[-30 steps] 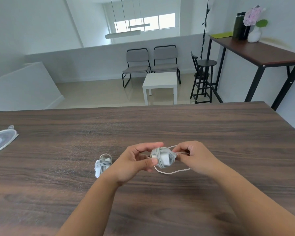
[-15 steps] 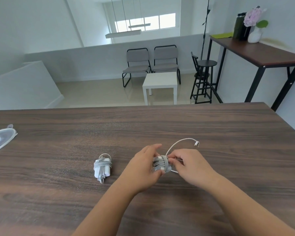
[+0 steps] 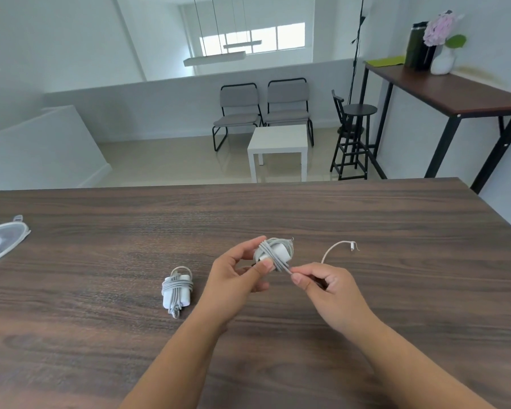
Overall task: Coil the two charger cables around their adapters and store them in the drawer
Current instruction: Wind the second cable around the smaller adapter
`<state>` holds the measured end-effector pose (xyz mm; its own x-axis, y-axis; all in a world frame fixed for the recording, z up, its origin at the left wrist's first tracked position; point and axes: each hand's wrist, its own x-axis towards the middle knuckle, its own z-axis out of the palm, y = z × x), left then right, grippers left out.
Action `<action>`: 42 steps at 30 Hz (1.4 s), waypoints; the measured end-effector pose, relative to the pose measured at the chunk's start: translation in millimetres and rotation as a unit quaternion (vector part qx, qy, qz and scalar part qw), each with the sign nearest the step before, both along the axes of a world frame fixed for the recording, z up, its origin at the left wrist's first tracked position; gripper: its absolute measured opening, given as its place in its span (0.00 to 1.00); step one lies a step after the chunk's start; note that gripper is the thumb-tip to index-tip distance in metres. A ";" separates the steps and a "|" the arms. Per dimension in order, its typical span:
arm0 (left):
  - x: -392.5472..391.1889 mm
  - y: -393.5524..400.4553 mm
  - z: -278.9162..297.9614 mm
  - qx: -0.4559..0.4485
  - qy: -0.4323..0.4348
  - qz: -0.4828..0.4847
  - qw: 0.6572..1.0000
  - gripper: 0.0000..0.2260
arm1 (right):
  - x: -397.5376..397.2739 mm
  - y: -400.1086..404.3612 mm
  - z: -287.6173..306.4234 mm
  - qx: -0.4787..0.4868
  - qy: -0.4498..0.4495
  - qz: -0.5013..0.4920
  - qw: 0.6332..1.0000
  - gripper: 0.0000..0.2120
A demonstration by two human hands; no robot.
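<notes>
Head view: left hand (image 3: 236, 278) holds the adapter (image 3: 273, 251) just above the desk (image 3: 396, 231), thumb and fingers curled round the wrapped block. Right hand (image 3: 326, 286) pinches the cable (image 3: 332, 250) close to the coil; the loose tail arcs right, plug end free over the desk. A second adapter (image 3: 176, 290), already coiled, lies on the desk left of the hands. Judged light; block rigid, cable limp and springy, so grip near the coil and keep tension. Against half a second ago, the adapter sits higher and turned, the pinch has dropped below it, the tail looks shorter. No drawer visible.
</notes>
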<state>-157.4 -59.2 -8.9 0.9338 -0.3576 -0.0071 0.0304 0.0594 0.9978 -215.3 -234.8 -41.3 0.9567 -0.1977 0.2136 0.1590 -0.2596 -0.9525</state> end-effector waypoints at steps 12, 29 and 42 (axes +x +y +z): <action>4.2 14.7 2.4 -0.026 0.007 -0.125 0.992 0.19 | 11.8 -20.5 4.1 -0.024 0.056 0.119 0.991 0.03; 2.4 9.2 0.7 -0.100 0.060 -0.090 0.989 0.19 | 10.5 -9.2 -1.2 0.066 0.009 0.039 0.997 0.05; -6.0 -13.3 -6.7 -0.216 0.125 0.020 0.968 0.20 | 6.9 16.9 4.2 0.078 -0.006 -0.014 0.997 0.07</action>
